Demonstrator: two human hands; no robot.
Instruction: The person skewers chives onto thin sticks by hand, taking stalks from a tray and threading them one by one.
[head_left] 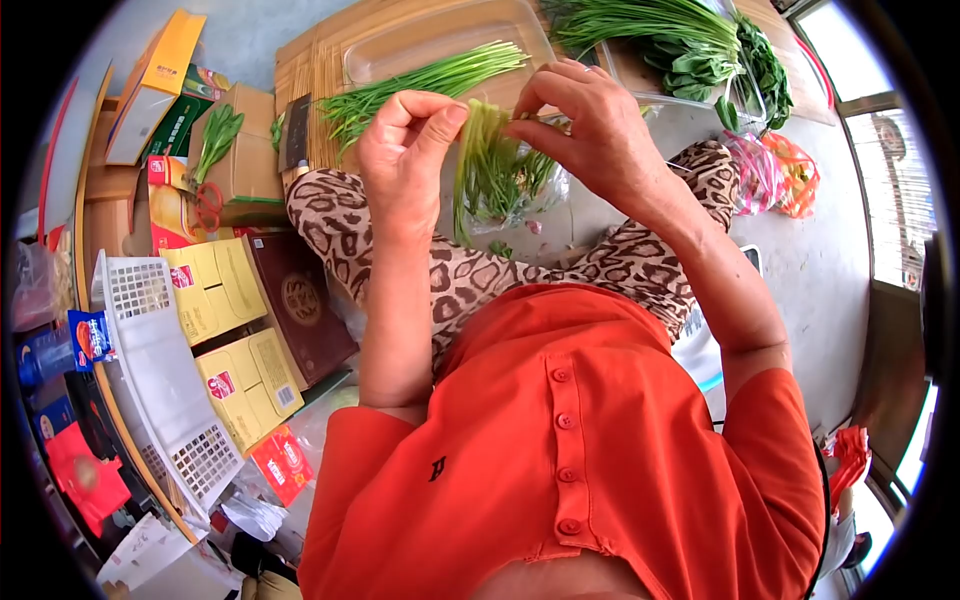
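Between my raised hands hangs a small bunch of pale green stalks with darker leaves point(482, 165). My left hand point(408, 150) is closed, thumb and forefinger pinched at the top left of the bunch. With fingers bent together, my right hand point(580, 125) pinches at its upper right; what is between those fingertips is too small to make out. Behind my hands, long green stalks point(430, 90) lie in front of and partly in a clear plastic tray point(375, 50). A cleaver point(295, 135) rests left of them on the wooden board.
Leafy greens point(690, 45) lie at the upper right, near pink and orange bags point(785, 175). At left are red scissors point(208, 205), yellow boxes point(215, 290) and a white basket point(165, 370). My knees in patterned trousers flank the hanging bunch.
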